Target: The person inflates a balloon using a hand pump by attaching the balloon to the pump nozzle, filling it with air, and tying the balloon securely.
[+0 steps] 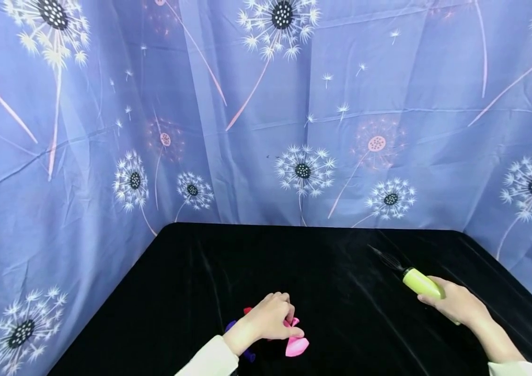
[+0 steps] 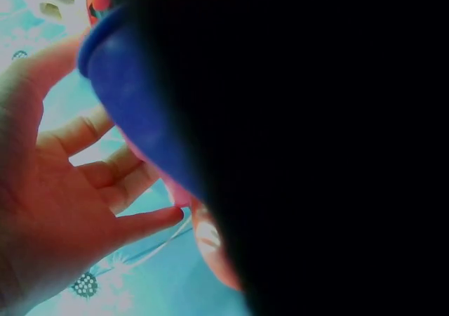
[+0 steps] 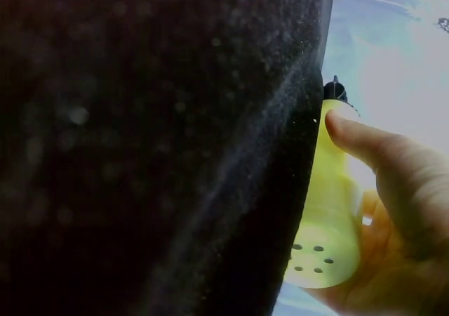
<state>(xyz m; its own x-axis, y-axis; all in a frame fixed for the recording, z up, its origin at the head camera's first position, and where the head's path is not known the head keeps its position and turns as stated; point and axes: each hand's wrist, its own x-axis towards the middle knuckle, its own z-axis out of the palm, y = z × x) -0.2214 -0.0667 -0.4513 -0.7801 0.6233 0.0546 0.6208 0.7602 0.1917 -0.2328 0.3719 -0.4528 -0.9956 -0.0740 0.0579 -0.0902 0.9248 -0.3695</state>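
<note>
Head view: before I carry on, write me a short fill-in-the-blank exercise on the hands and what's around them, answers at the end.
1. The right hand grips a yellow-green balloon ____.
2. At the left hand, the balloon nearest the thumb is ____.
3. The tabletop is the colour ____.

Missing words: pump; pink; black.

Pump (image 1: pixel 420 282): yellow-green cylinder, small holes in its end, black nozzle aimed at 10 o'clock; gripped in the right hand (image 1: pixel 461 306), at 2 o'clock from the pink balloon.
Pink balloon (image 1: pixel 297 347): limp, at the left hand's (image 1: pixel 273 317) thumb; whether pinched, unclear.
Red balloon (image 1: pixel 247 310): mostly hidden, 10 o'clock from pink.
Blue balloon (image 1: pixel 230 326): partly hidden, 9 o'clock from pink.
</note>
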